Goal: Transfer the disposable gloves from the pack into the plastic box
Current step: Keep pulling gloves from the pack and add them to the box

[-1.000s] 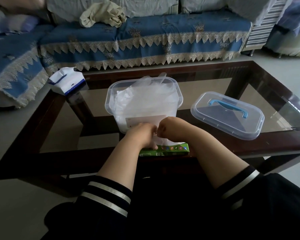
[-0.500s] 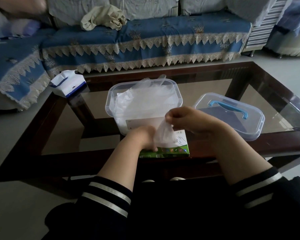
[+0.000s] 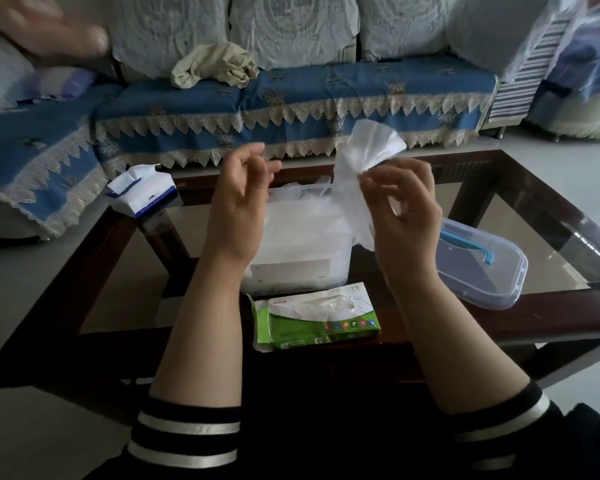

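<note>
Both hands have risen off the glove pack since half a second ago, when the left hand was pressing the pack down and the right was tugging a glove out of it. Now the right hand [image 3: 404, 209] is raised above the table with a thin, translucent disposable glove [image 3: 362, 168] pinched between thumb and fingertips; the glove fans out toward 12 o'clock above the pinch and trails down toward 6 o'clock below it. The left hand [image 3: 238, 206] hovers at about 9 o'clock from the right, fingers loosely curled and holding nothing, apart from the glove. Behind and below both hands stands the clear plastic box [image 3: 298, 258], uncovered and already heaped with white gloves. Just at 6 o'clock from the box lies the green glove pack [image 3: 315, 318], flat near the table's front edge, its top slot torn open and film showing inside. At 3 o'clock from the box rests the clear lid [image 3: 482, 271] with its blue handle, on the glass table [image 3: 568, 244]. A blue and white tissue pack [image 3: 141, 190] sits at 10 o'clock, near the far left corner.
</note>
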Demonstrator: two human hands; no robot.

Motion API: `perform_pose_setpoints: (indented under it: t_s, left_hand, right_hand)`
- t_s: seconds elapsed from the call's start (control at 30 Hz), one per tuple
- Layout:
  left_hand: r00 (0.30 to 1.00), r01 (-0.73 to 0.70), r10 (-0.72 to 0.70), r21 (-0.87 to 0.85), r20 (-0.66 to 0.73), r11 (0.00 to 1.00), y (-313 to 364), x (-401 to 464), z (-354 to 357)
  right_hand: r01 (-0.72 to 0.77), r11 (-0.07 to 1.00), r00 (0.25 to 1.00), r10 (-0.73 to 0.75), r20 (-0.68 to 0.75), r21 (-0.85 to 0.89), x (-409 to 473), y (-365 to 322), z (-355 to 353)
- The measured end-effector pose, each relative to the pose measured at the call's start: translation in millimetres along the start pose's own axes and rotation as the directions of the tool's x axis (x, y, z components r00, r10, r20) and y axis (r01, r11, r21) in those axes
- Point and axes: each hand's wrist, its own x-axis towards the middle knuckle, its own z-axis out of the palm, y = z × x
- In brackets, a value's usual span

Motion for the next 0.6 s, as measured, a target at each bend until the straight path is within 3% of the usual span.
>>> perform_pose_setpoints:
  t_s: [0.1,0.2,0.4,0.6]
  left_hand:
    - [0.983,0.02,-0.027,0.04,0.18,0.999,-5,18,10]
    - [0.967,0.062,-0.068,0.033,0.247,0.998,-13,32,19]
    - [0.96,0.184,-0.144,-0.151,0.241,0.971,-20,42,21]
    - [0.975,0.166,-0.126,-0.225,0.182,0.96,-22,43,23]
  right_hand:
    - [0.065,0.993,0.998,-0.063,0.024,-0.094,0,2,8]
    - [0.107,0.976,0.994,-0.098,0.053,-0.19,3,11,12]
    - [0.197,0.946,0.978,-0.171,0.121,-0.256,10,29,15]
    - [0.159,0.957,0.981,-0.125,0.149,-0.242,22,40,16]
